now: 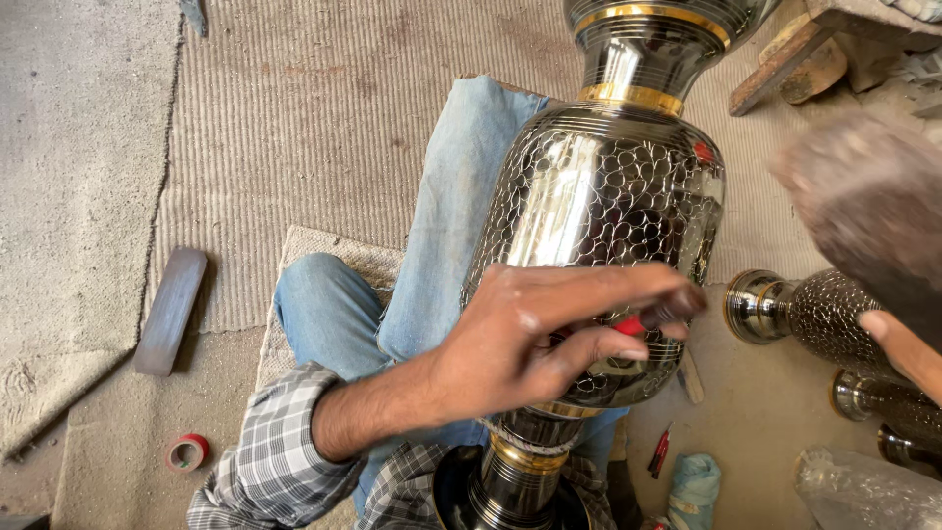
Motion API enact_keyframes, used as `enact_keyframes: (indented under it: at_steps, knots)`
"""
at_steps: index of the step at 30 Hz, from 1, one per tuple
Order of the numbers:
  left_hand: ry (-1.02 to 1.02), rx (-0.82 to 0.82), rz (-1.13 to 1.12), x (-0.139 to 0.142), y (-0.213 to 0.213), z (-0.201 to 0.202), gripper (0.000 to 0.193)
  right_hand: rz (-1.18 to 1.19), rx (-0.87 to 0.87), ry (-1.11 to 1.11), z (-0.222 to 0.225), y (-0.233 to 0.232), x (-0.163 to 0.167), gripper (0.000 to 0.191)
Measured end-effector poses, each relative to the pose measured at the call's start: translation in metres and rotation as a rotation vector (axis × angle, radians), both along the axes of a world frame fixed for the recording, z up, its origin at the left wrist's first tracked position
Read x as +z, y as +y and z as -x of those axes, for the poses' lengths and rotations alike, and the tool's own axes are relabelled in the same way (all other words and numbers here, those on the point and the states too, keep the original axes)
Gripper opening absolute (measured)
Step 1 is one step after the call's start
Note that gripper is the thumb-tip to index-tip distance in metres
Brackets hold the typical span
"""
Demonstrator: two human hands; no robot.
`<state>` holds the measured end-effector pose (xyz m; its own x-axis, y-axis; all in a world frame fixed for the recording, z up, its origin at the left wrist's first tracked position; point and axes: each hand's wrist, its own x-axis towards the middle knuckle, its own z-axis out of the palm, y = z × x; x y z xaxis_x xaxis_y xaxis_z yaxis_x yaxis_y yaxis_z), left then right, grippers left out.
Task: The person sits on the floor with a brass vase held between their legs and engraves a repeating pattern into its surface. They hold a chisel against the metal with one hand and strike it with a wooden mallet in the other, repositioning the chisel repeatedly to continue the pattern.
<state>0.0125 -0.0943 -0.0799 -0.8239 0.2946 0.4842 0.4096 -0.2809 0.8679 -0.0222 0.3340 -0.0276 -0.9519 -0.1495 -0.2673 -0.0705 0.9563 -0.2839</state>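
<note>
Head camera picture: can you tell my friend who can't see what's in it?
A left hand presses a small red-tipped tool against a big shiny metal vase with a black crackle pattern, lying across a lap in blue jeans. Smaller vases and red tape lie on the floor.

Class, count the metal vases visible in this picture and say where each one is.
4: a large vase on the person's lap; a second lying at right; two partly seen below it. Others may be hidden.
</note>
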Motion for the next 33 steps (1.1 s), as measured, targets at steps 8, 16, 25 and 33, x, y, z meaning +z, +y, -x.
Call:
enact_keyframes:
  at_steps: [8,16,25,33]
  knots:
    - [0.14,-0.125,0.11,0.004,-0.004,0.018,0.051,0.173,-0.174,0.144,-0.107,0.025,-0.009,0.022]
    - [0.148,-0.397,0.245,0.009,-0.002,0.032,0.067,0.156,-0.096,0.117,-0.112,0.005,-0.009,0.041]
    - [0.188,-0.493,0.241,0.007,-0.008,0.036,0.075,0.327,-0.198,0.334,-0.157,0.034,-0.043,0.022]
    - [0.262,-0.387,0.203,0.005,-0.007,0.035,0.073,0.252,-0.23,0.309,-0.136,0.016,-0.03,0.02]
